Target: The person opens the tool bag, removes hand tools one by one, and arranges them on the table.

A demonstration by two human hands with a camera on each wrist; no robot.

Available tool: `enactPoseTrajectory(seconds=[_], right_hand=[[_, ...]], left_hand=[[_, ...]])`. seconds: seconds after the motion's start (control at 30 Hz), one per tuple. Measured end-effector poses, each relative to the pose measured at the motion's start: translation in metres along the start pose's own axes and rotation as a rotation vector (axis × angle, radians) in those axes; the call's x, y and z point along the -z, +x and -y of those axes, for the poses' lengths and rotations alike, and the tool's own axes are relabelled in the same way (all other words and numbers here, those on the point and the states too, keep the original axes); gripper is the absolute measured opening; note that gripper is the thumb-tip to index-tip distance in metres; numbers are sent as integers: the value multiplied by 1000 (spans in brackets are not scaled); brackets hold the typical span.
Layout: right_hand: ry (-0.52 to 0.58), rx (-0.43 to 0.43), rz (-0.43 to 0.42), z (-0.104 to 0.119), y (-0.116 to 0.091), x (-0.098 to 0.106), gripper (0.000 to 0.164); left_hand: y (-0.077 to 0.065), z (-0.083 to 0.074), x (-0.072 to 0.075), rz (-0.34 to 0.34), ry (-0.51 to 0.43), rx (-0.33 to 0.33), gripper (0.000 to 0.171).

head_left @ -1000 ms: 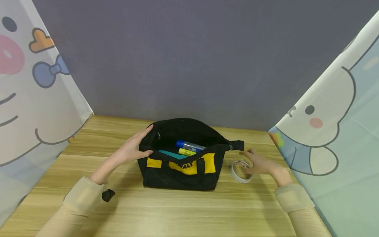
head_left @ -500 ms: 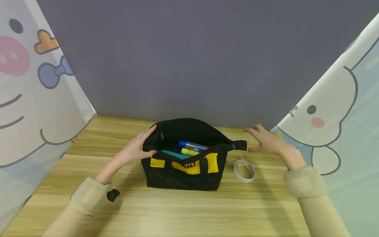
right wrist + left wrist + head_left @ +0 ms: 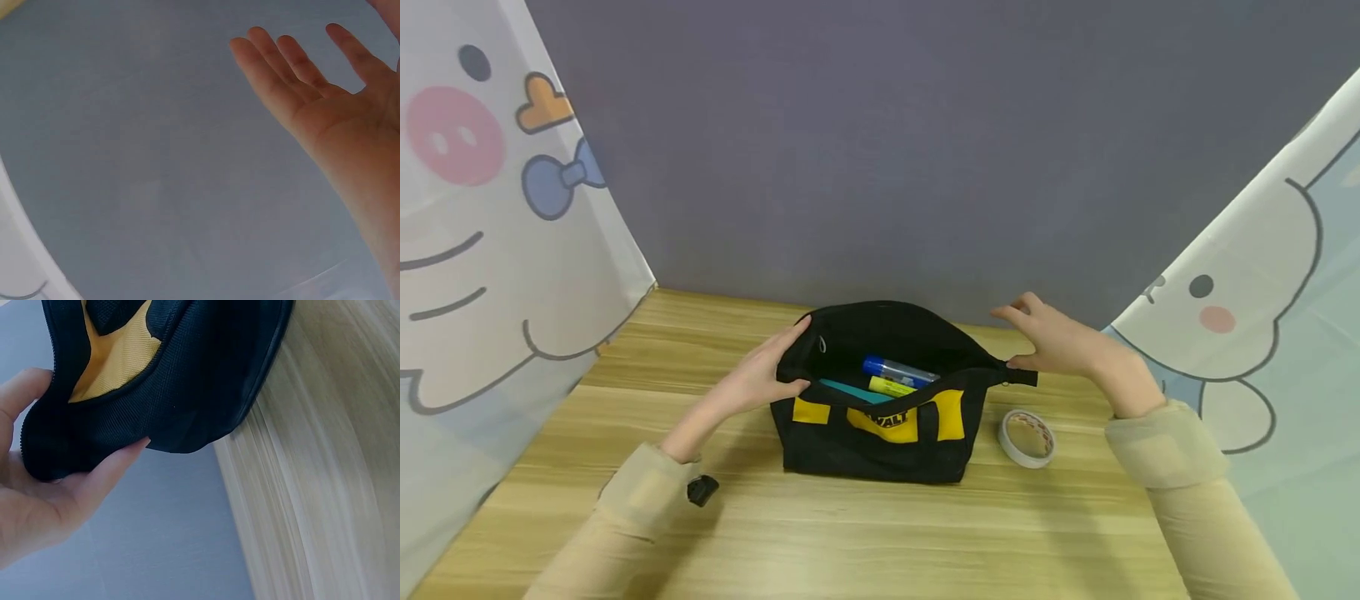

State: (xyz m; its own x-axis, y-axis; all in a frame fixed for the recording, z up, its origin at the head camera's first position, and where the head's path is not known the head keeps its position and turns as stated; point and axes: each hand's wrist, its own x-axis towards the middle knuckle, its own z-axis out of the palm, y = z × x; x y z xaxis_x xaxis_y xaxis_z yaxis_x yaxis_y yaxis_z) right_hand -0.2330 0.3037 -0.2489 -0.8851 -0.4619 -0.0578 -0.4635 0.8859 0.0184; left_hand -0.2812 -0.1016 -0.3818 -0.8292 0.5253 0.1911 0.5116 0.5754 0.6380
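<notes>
A black and yellow tool bag (image 3: 880, 450) stands on the wooden table with its zipped mouth spread wide. At its left end my left hand (image 3: 756, 377) holds the rim, thumb on the near side and fingers on the far side; the left wrist view shows the bag's end (image 3: 94, 434) between them. Inside lie a clear tube with a blue cap (image 3: 901, 372), a yellow marker-like stick (image 3: 891, 387) and a flat teal item (image 3: 854, 391), partly hidden. My right hand (image 3: 1056, 340), fingers spread and holding nothing, is by the black tab (image 3: 1021, 377) at the bag's right end; contact is unclear.
A roll of white tape (image 3: 1027, 439) lies on the table (image 3: 850, 533) to the right of the bag. A small black object (image 3: 702, 490) shows beside my left sleeve. Behind stands a grey wall (image 3: 880, 150), with cartoon-printed sheets (image 3: 1232, 392) on both sides.
My right hand has moved up and away from the tape roll, then in towards the bag's tab. My left hand keeps its place on the bag; the whole view has shifted slightly.
</notes>
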Motion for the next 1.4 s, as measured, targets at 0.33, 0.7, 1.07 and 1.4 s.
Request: enactPoseTrajectory(seconds=[0.33, 0.7, 1.07, 1.4], right_hand=[[-3, 105, 59, 39, 47, -5, 64], [-33, 168, 210, 73, 83, -25, 58], [-69, 164, 298, 78, 100, -50, 56], [-53, 122, 376, 76, 116, -73, 56]], left_hand=[[6, -5, -7, 3, -12, 9, 92], [7, -9, -13, -3, -21, 16, 91], [10, -15, -17, -7, -6, -2, 92], [11, -17, -20, -8, -19, 2, 92]])
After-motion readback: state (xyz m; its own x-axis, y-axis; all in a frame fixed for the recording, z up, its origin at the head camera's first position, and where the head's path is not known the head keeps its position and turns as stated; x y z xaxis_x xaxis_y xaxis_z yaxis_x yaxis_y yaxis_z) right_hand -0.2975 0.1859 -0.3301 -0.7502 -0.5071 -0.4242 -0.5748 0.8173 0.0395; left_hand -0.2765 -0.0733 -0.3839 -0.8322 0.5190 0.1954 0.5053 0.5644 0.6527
